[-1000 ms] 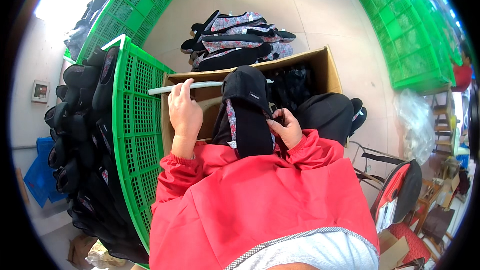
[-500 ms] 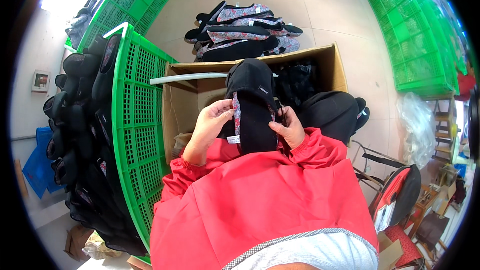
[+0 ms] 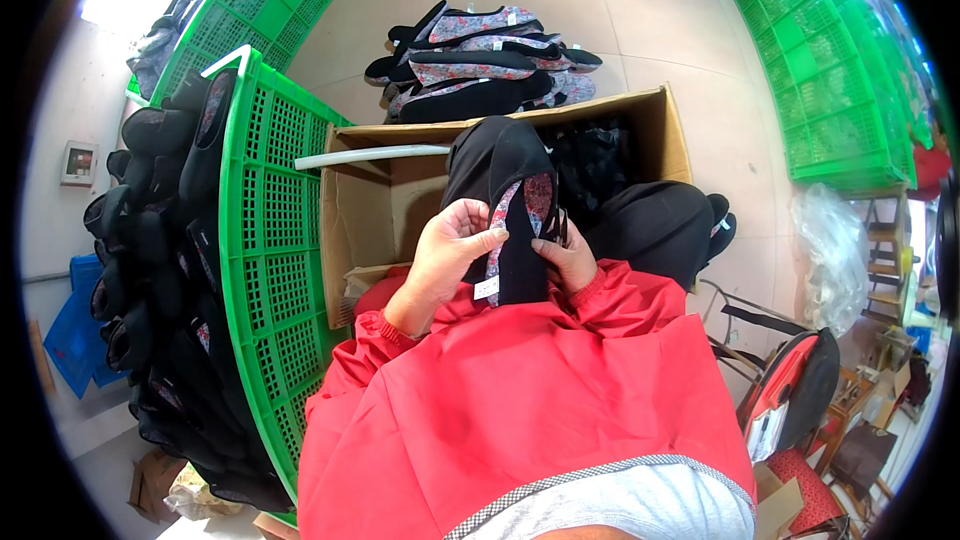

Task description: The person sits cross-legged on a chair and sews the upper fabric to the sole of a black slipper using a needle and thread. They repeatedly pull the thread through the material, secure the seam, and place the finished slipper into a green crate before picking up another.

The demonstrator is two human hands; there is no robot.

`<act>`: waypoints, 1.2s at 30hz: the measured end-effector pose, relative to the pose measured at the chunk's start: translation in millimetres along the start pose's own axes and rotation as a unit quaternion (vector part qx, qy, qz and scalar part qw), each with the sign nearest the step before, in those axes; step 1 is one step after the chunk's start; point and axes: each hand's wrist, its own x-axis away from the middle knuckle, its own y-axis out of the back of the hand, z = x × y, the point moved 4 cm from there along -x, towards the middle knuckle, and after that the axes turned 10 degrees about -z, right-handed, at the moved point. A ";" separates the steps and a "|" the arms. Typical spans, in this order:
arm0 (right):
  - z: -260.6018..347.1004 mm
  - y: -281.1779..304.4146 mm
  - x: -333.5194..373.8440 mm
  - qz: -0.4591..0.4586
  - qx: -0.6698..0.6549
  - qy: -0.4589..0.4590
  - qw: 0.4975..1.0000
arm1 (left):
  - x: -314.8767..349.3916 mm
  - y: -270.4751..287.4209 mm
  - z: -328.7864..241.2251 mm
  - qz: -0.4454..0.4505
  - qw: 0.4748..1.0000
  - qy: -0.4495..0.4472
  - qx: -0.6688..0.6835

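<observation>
A black fabric slip-on shoe (image 3: 518, 255) with a floral lining lies lengthwise over my lap. Its opening faces up and shows a reddish patterned inside. My left hand (image 3: 447, 250) pinches its left edge between thumb and fingers, at the flowered strip. A small white tag (image 3: 487, 288) hangs from that edge, just below the fingers. On the other edge, my right hand (image 3: 570, 258) grips the shoe with the thumb on top, its fingers partly hidden behind the fabric.
Ahead of my knees stands an open cardboard box (image 3: 660, 130) with dark items inside; a pale tube (image 3: 370, 156) crosses its left part. Beyond is a pile of floral-lined shoe pieces (image 3: 480, 65). Left, a green crate (image 3: 275, 270) stands beside many stacked black shoes (image 3: 165, 270).
The shoe has turned in my hands, so its opening and patterned inside now show and the small label on its toe no longer does. Both hands still grip its edges.
</observation>
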 end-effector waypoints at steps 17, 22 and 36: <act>15.1 -21.8 -3.2 -0.090 0.046 0.067 0.993 | -17.3 17.3 -6.2 -0.309 0.903 -0.286 -0.090; 25.7 -35.5 -15.8 -0.103 0.024 0.014 0.994 | -14.2 -2.3 -1.2 -0.168 0.970 -0.050 0.169; 36.0 -28.3 -16.1 -0.053 0.059 -0.020 0.997 | -16.6 29.7 -22.1 -0.212 0.925 -0.169 0.266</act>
